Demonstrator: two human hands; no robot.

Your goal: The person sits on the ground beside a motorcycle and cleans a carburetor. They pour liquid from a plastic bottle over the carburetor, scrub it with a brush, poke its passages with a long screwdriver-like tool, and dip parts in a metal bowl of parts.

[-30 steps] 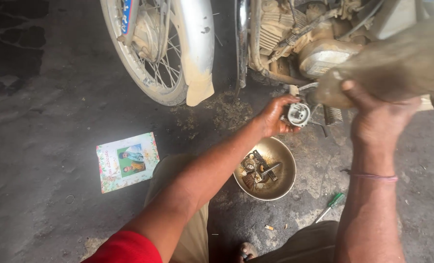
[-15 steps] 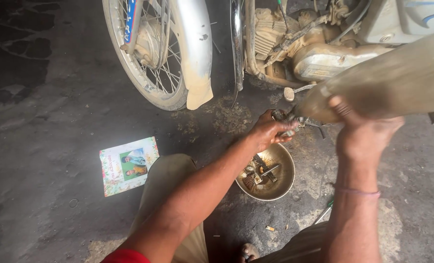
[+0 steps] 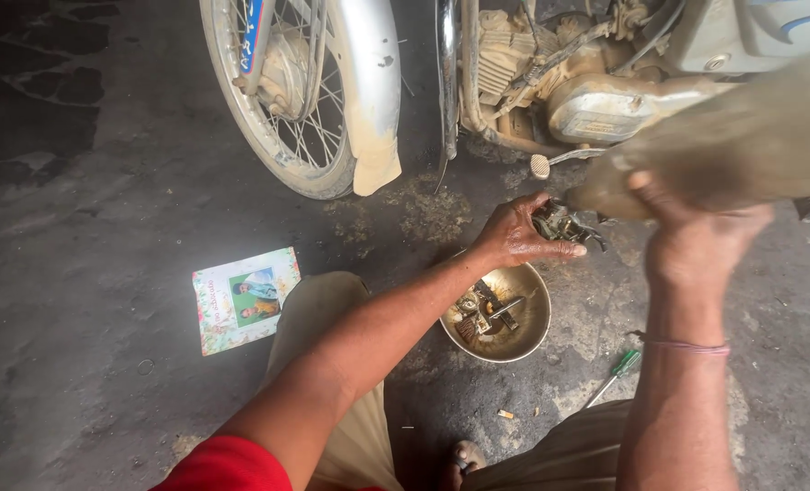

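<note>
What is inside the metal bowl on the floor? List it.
The metal bowl holds several small dark metal parts, one of them rod-shaped. Its base under them is covered. The left hand holds a small engine part above it.

- A dark, oil-stained concrete floor [image 3: 86, 218] carries everything here, cracked at upper left and marked with paler, gritty patches near the middle.
- A motorcycle's spoked front wheel [image 3: 286, 109] stands on the floor at the top.
- A small printed card [image 3: 246, 298] with a floral border lies flat at left, apart from the wheel.
- A round metal bowl [image 3: 525, 338] holding small parts sits at centre.
- A green-handled screwdriver [image 3: 612, 375] lies just right of the bowl.
- A cigarette butt [image 3: 507, 415] rests below the bowl.
- A sandalled foot [image 3: 464, 459] is planted at the bottom edge.
</note>
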